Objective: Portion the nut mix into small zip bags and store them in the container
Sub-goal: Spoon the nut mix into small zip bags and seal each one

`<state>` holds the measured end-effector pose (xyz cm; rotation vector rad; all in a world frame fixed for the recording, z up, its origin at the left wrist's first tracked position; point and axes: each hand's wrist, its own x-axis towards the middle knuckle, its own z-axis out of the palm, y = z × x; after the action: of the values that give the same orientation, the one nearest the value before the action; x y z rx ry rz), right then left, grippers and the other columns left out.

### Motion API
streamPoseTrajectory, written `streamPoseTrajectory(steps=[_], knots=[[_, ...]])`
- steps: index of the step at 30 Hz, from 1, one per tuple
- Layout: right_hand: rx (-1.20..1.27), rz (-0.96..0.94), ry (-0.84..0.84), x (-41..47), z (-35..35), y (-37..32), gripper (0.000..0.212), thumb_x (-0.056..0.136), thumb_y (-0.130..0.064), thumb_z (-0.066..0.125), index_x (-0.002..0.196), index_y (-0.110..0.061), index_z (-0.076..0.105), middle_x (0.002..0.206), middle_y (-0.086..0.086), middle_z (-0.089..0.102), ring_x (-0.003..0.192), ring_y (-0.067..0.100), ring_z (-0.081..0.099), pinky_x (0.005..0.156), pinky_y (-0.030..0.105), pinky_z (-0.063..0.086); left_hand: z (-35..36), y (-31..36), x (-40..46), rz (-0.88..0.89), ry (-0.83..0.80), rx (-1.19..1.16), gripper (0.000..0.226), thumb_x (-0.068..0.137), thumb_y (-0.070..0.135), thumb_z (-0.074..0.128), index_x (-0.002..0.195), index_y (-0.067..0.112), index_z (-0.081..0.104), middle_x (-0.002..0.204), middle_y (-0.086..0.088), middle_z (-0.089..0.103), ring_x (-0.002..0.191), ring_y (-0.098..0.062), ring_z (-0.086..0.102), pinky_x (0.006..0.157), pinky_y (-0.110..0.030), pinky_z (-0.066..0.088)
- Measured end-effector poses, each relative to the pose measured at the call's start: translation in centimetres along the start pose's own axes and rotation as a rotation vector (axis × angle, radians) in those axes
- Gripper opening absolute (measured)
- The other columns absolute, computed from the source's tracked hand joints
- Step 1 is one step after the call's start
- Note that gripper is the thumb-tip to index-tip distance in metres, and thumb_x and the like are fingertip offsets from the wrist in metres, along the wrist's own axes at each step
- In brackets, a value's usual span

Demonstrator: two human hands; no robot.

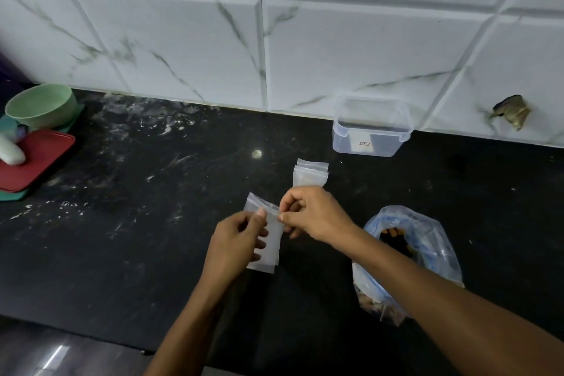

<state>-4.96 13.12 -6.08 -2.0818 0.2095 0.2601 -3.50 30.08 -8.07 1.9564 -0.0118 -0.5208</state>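
Far left: a green bowl (41, 104) sits on a stack of red and teal lids (36, 162), with a pale rounded object I can't identify resting on the red one.
Counter: black stone (137, 238), scuffed with white marks, running along a marbled white tile wall (189, 33).
Left hand (235, 241): fingers curled, thumb and forefinger pinching the top edge of a small zip bag (268, 241).
Small zip bag: clear, empty, held upright just above the counter between both hands.
Right hand (311, 214): fingertips pinching the same bag's top edge from the other side.
Spare zip bags (309, 172): a flat stack on the counter just behind the right hand.
Container (370, 128): clear plastic, lidless, against the wall.
Nut mix bag (406, 259): large clear bag, mouth open, beside the right forearm, nuts visible inside.
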Motion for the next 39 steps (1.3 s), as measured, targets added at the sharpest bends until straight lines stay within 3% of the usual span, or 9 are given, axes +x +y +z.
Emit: streamPoseTrajectory(steps=[8, 12, 15, 23, 28, 29, 31, 34, 39], knots=[[-0.137, -0.229, 0.242, -5.0, -3.7, -0.6, 0.017, 0.09, -0.015, 0.065, 0.104, -0.014, 0.074, 0.094, -0.002, 0.073, 0.08, 0.008, 0.069, 0.074, 0.028, 0.059, 2.6, 5.9, -0.6, 0.172, 0.004, -0.098, 0.026, 0.1, 0.025, 0.053, 0.085, 0.009, 0.067, 0.078, -0.003, 0.075, 0.068, -0.013, 0.071, 0.057, -0.025, 0.052], [-0.139, -0.158, 0.423, -7.1, -5.3, 0.0, 0.009, 0.089, -0.024, 0.066, 0.097, -0.021, 0.067, 0.082, -0.008, 0.07, 0.072, 0.006, 0.066, 0.067, 0.03, 0.058, 5.0, 7.6, -0.6, 0.295, -0.066, 0.039, 0.025, 0.097, 0.018, 0.056, 0.075, 0.011, 0.067, 0.076, -0.004, 0.074, 0.064, -0.012, 0.069, 0.058, -0.027, 0.052], [-0.154, -0.098, 0.499, -8.2, -6.6, 0.8, 0.02, 0.085, -0.019, 0.069, 0.099, -0.021, 0.055, 0.074, -0.004, 0.068, 0.065, 0.007, 0.066, 0.065, 0.034, 0.057, 7.1, 8.9, -1.0, 0.355, -0.171, 0.178, 0.022, 0.095, 0.021, 0.056, 0.079, 0.013, 0.069, 0.076, -0.005, 0.072, 0.071, -0.018, 0.07, 0.065, -0.035, 0.057], [-0.489, 0.052, 0.617, -11.5, -10.4, 3.4, 0.005, 0.087, -0.017, 0.064, 0.088, -0.021, 0.06, 0.064, -0.005, 0.06, 0.059, 0.008, 0.059, 0.061, 0.034, 0.055, 10.8, 11.2, -1.8, 0.458, -0.147, 0.591, 0.02, 0.083, 0.03, 0.065, 0.067, 0.017, 0.066, 0.06, 0.002, 0.063, 0.058, -0.011, 0.057, 0.059, -0.031, 0.05], [-0.399, 0.158, 0.57, -12.6, -11.6, 3.7, 0.012, 0.085, -0.015, 0.066, 0.078, -0.022, 0.06, 0.06, -0.007, 0.057, 0.058, 0.007, 0.058, 0.059, 0.025, 0.05, 12.2, 11.0, -2.0, 0.58, -0.212, 0.534, 0.016, 0.087, 0.037, 0.067, 0.088, 0.021, 0.064, 0.081, 0.005, 0.067, 0.077, -0.01, 0.063, 0.075, -0.041, 0.057], [-0.374, 0.169, 0.569, -12.8, -11.9, 3.7, 0.012, 0.085, -0.015, 0.067, 0.078, -0.023, 0.06, 0.061, -0.007, 0.058, 0.059, 0.006, 0.058, 0.058, 0.023, 0.049, 12.4, 10.8, -2.1, 0.61, -0.255, 0.479, 0.025, 0.084, 0.039, 0.072, 0.102, 0.023, 0.062, 0.097, 0.007, 0.068, 0.089, -0.009, 0.063, 0.081, -0.036, 0.057], [-0.333, 0.184, 0.553, -13.1, -12.4, 3.6, 0.012, 0.084, -0.013, 0.068, 0.079, -0.022, 0.062, 0.065, -0.006, 0.06, 0.062, 0.005, 0.06, 0.06, 0.022, 0.048, 12.9, 10.2, -2.3, 0.639, -0.367, 0.425, 0.079, 0.073, 0.045, 0.081, 0.14, 0.028, 0.043, 0.135, 0.008, 0.054, 0.123, -0.006, 0.051, 0.101, -0.029, 0.047], [-0.267, 0.198, 0.516, -13.4, -13.1, 3.4, 0.011, 0.081, -0.01, 0.068, 0.079, -0.02, 0.063, 0.068, -0.005, 0.062, 0.065, 0.007, 0.062, 0.065, 0.025, 0.054, 14.4, 9.5, -2.6, 0.677, -0.418, 0.478, 0.119, 0.063, 0.046, 0.089, 0.156, 0.027, 0.017, 0.158, 0.007, 0.031, 0.144, -0.01, 0.029, 0.118, -0.035, 0.03], [-0.208, 0.193, 0.491, -13.9, -13.7, 3.5, 0.022, 0.082, -0.011, 0.068, 0.092, -0.025, 0.055, 0.075, -0.001, 0.065, 0.067, 0.012, 0.065, 0.067, 0.029, 0.056, 16.3, 8.8, -2.5, 0.73, -0.314, 0.348, 0.087, 0.07, 0.037, 0.086, 0.142, 0.03, 0.038, 0.137, 0.01, 0.051, 0.122, -0.001, 0.046, 0.105, -0.025, 0.042]])
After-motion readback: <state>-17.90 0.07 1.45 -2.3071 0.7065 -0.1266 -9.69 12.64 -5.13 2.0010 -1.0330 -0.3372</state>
